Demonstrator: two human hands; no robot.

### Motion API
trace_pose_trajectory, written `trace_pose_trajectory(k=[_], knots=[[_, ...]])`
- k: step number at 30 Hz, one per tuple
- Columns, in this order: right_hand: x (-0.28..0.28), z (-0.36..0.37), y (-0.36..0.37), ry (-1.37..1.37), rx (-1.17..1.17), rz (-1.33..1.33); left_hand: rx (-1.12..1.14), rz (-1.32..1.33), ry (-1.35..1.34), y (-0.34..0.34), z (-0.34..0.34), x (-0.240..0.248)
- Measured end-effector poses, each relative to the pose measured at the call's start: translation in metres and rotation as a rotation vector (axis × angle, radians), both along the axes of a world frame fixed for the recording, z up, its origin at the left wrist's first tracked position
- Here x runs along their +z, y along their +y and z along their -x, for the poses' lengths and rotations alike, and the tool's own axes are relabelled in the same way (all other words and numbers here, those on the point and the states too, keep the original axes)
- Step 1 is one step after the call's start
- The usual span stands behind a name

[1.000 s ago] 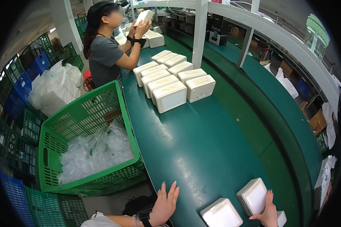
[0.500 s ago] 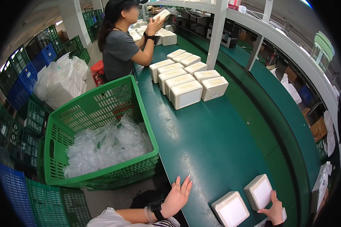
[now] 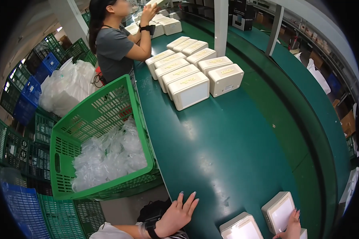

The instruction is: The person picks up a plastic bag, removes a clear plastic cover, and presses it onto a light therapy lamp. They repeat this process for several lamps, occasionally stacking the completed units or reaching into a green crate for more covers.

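My left hand [image 3: 175,218] rests at the near left edge of the green worktable, its fingers stretched out and nothing in it. At the lower right, my right hand [image 3: 292,228] has its fingers along one side of a cream box-shaped device [image 3: 278,212] and its thumb near the bottom edge, gripping the lower corner. This device stands tilted, its pale front panel facing me. To its left is a second cream device [image 3: 242,228], cut off by the lower edge of the picture. Part of another cream piece [image 3: 303,233] shows beside my right hand.
Several cream devices [image 3: 189,93] stand in rows farther up the green table [image 3: 235,151]. A green crate [image 3: 150,153] with clear plastic bags [image 3: 111,155] stands left. Beyond it, a co-worker [image 3: 113,44] raises a device. A white post [image 3: 221,28] rises at the table's far part.
The view has shifted, bringing the rows of devices nearer. My right fingers lie closer along the device's side. My left hand stays spread at the table edge. The co-worker's device is higher in view.
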State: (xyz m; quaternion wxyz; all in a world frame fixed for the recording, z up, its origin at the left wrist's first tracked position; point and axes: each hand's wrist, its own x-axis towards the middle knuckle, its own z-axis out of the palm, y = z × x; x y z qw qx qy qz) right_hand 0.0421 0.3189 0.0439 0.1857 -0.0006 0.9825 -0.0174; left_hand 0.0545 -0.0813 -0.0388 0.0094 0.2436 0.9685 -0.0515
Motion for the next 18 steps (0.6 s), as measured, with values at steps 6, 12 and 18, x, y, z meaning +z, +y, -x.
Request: trace_pose_trajectory(k=[6,12,18], knots=[[-0.008,-0.003,0.004,0.007,-0.009,-0.006,-0.013,0.079,-0.035,0.004,0.001,0.007],[0.008,0.002,-0.006,0.057,-0.052,0.121,-0.004,0.015,0.042,0.002,-0.004,-0.008],[-0.017,-0.015,0.021,0.112,0.028,-0.024,-0.022,-0.005,0.109,-0.007,-0.003,-0.007]])
